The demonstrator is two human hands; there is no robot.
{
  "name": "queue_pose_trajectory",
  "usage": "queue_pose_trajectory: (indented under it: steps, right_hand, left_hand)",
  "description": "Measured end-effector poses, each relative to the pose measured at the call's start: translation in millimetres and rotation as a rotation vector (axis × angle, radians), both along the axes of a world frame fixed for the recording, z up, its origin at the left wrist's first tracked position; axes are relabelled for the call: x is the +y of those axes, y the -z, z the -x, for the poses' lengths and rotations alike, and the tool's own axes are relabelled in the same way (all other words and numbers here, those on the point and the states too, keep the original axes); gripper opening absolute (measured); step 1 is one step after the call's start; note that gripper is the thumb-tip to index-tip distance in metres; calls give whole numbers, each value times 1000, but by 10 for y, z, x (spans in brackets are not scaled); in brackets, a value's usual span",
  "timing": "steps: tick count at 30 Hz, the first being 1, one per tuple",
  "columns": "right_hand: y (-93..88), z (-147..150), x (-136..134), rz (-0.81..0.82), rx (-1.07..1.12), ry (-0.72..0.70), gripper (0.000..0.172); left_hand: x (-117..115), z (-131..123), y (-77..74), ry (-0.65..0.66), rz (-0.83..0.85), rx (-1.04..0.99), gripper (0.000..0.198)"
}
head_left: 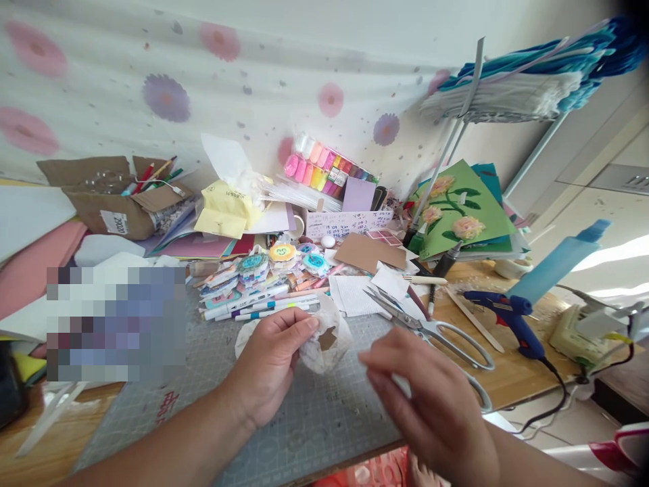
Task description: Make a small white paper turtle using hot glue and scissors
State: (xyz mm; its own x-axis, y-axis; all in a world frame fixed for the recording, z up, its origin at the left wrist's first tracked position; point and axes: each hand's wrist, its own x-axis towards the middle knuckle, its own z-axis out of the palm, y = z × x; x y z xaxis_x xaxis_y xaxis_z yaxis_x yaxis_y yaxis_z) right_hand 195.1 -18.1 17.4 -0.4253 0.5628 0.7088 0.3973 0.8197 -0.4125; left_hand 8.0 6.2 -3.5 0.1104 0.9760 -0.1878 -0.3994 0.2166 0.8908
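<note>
Between the thumb and fingers of my left hand (276,362) is a crinkled white tissue-like piece (332,348), roughly round, with a brown patch in its middle. To its right, apart from it, hovers my right hand (426,399), fingers bent and blurred by motion; whether they hold anything I cannot tell. Another white piece (246,337) lies partly hidden behind my left hand. Both hands are above a grey cutting mat (203,439). Large metal scissors (430,329) lie behind my right hand, their blades partly spread.
Markers (243,306) and layered paper rosettes (253,265) lie behind my left hand. A blue glue gun (507,314) with a trailing cable rests at the right. At the back stand a cardboard box (106,206) and a green card with flowers (461,210).
</note>
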Motion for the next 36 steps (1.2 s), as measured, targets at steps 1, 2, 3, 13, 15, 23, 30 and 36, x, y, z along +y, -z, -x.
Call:
queue_pose_trajectory:
  steps: [1, 2, 3, 13, 15, 23, 30, 36]
  right_hand:
    - [16, -22, 35, 95, 84, 35, 16]
    - [37, -37, 71, 202, 151, 64, 15]
    - [59, -44, 106, 302, 204, 74, 15]
    - [60, 18, 120, 296, 38, -69, 39]
    - [90, 5, 111, 92, -97, -33, 48]
    - [108, -50, 160, 68, -101, 3, 44]
    - [-86, 21, 176, 621, 74, -178, 38]
    - [-60, -3, 158, 369, -87, -145, 49]
  left_hand:
    - [-2, -1, -2, 26, -3, -14, 21]
    - [-3, -1, -2, 50, -10, -33, 21]
    - [-3, -1, 0, 68, -20, -52, 20]
    - [-6, -2, -10, 55, -34, -63, 22]
    - [2, -2, -10, 44, -27, -72, 22]
    - [7, 10, 4, 66, -36, -24, 22]
    - [-35, 15, -44, 174, -77, 25, 21]
    - [-20, 31, -14, 174, -49, 77, 24]
